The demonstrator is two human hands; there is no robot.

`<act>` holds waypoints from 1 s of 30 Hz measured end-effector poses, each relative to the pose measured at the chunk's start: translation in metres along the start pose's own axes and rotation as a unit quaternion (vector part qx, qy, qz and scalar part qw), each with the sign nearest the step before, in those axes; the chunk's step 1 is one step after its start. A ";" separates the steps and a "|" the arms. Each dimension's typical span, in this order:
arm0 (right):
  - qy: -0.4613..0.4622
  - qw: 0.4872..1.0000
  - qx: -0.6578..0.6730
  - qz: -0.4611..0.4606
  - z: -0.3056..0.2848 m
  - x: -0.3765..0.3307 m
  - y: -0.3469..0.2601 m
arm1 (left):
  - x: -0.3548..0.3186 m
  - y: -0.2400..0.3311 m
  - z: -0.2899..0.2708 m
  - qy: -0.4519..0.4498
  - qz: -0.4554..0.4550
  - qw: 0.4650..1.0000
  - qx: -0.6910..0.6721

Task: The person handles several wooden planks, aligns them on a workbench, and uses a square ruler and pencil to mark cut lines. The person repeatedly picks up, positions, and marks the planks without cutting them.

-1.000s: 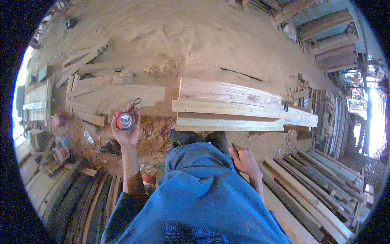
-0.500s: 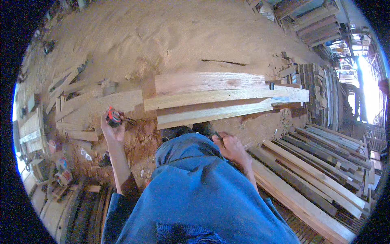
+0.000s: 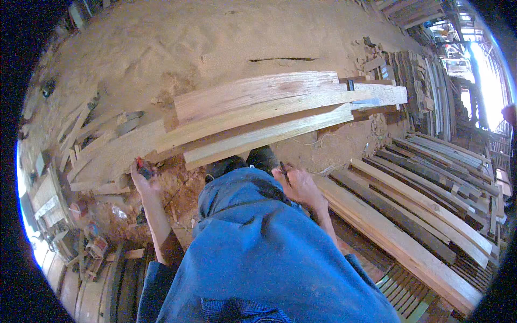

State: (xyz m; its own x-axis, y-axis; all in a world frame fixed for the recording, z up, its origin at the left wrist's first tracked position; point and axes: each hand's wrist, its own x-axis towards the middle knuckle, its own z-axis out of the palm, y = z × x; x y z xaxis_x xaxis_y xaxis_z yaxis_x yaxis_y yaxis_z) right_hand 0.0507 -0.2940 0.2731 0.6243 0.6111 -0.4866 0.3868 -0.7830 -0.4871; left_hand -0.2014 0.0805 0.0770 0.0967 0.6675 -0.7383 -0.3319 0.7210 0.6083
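My left hand (image 3: 146,184), out to the left with its fingers closed, grips a red and black tape measure (image 3: 144,169) beside the left end of a long pale board (image 3: 242,116). In front of my body, my right hand (image 3: 302,186) is closed around a thin dark marking stick (image 3: 283,169), a pencil or pen; which one I cannot tell. A wider pinkish board (image 3: 258,92) lies just beyond the long one. Closer to my legs is another pale board (image 3: 280,133). Near the right ends a small dark upright piece (image 3: 350,85) stands beside a bluish flat patch (image 3: 367,102).
Planks (image 3: 401,237) lie in rows at the right. Scrap wood (image 3: 81,134) is scattered on the left. Stacked timber (image 3: 414,86) stands at the far right. Sandy ground (image 3: 177,37) stretches beyond the boards, with a thin dark stick (image 3: 283,59) on it.
The view has shifted and turned, so the boards appear tilted, their left ends lower. The long board's left end now appears closer to my left hand. Both hands keep their holds.
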 end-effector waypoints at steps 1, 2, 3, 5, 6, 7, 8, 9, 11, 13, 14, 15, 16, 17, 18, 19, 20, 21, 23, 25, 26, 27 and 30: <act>0.004 1.000 0.004 0.011 0.000 0.001 0.006 | 0.005 -0.003 0.000 0.009 0.026 0.999 0.025; 0.021 1.000 0.012 -0.003 0.000 0.002 0.011 | 0.011 -0.007 0.000 -0.009 0.035 0.999 0.038; 0.035 0.999 0.020 -0.009 0.000 0.004 0.017 | 0.016 -0.011 0.001 -0.022 0.056 0.997 0.049; 0.056 0.998 0.023 -0.027 -0.004 0.008 0.030 | 0.027 -0.016 0.003 -0.027 0.101 0.989 0.103; 0.064 0.997 0.026 -0.030 -0.006 0.012 0.037 | 0.030 -0.018 0.003 -0.017 0.122 0.982 0.146; 0.050 0.998 0.033 -0.013 -0.010 0.017 0.044 | 0.033 -0.021 0.004 0.030 0.142 0.967 0.208; 0.035 0.999 0.041 0.005 -0.014 0.021 0.051 | 0.034 -0.024 0.004 0.017 0.154 0.967 0.202; 0.018 0.998 0.050 0.025 -0.019 0.025 0.059 | 0.033 -0.029 0.002 0.040 0.163 0.962 0.215; 0.053 0.998 0.025 -0.006 -0.030 0.031 0.074 | 0.030 -0.037 -0.005 0.082 0.195 0.948 0.238; 0.072 0.996 -0.033 -0.041 -0.042 0.040 0.089 | 0.025 -0.052 -0.021 0.136 0.245 0.923 0.264; 0.068 0.993 -0.080 -0.060 -0.048 0.043 0.097 | 0.025 -0.060 -0.032 0.121 0.240 0.925 0.268; 0.049 0.984 -0.154 -0.078 -0.053 0.045 0.104 | 0.022 -0.075 -0.046 0.125 0.239 0.920 0.284; 0.045 0.993 -0.088 -0.059 -0.059 0.049 0.111 | 0.020 -0.087 -0.064 0.114 0.269 0.902 0.317; 0.028 0.998 -0.050 -0.040 -0.063 0.054 0.116 | 0.020 -0.098 -0.081 0.083 0.220 0.929 0.287; 0.011 1.000 -0.025 -0.014 -0.067 0.055 0.121 | 0.021 -0.108 -0.097 0.036 0.201 0.940 0.273; 0.062 0.997 0.009 -0.042 -0.068 0.056 0.123 | 0.012 -0.136 -0.115 0.008 0.220 0.928 0.300; 0.057 0.997 -0.001 -0.046 -0.071 0.057 0.126 | 0.006 -0.155 -0.129 -0.022 0.239 0.915 0.325; 0.041 0.998 -0.019 -0.050 -0.072 0.058 0.128 | 0.003 -0.161 -0.139 -0.014 0.099 0.880 0.465; 0.054 0.995 -0.003 -0.079 -0.074 0.061 0.132 | -0.020 -0.183 -0.158 -0.062 0.017 0.791 0.608; 0.097 0.987 0.061 -0.116 -0.072 0.065 0.136 | -0.041 -0.201 -0.168 -0.102 -0.001 0.745 0.659; 0.106 0.983 0.081 -0.126 -0.070 0.068 0.139 | -0.049 -0.207 -0.170 -0.115 -0.005 0.731 0.672; 0.102 0.982 0.097 -0.126 -0.068 0.073 0.141 | -0.056 -0.210 -0.172 -0.125 -0.011 0.717 0.685; 0.111 0.971 0.140 -0.161 -0.055 0.092 0.145 | -0.066 -0.215 -0.171 -0.142 -0.002 0.694 0.706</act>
State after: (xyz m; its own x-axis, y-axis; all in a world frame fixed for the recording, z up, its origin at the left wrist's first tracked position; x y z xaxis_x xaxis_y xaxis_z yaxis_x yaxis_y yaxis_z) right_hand 0.2014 -0.3579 0.1974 0.6443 0.7549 -0.1222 0.4072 -0.4739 -0.7808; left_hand -0.2965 -0.1509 -0.0549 0.3428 0.5301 -0.7756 0.8996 0.0525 0.4335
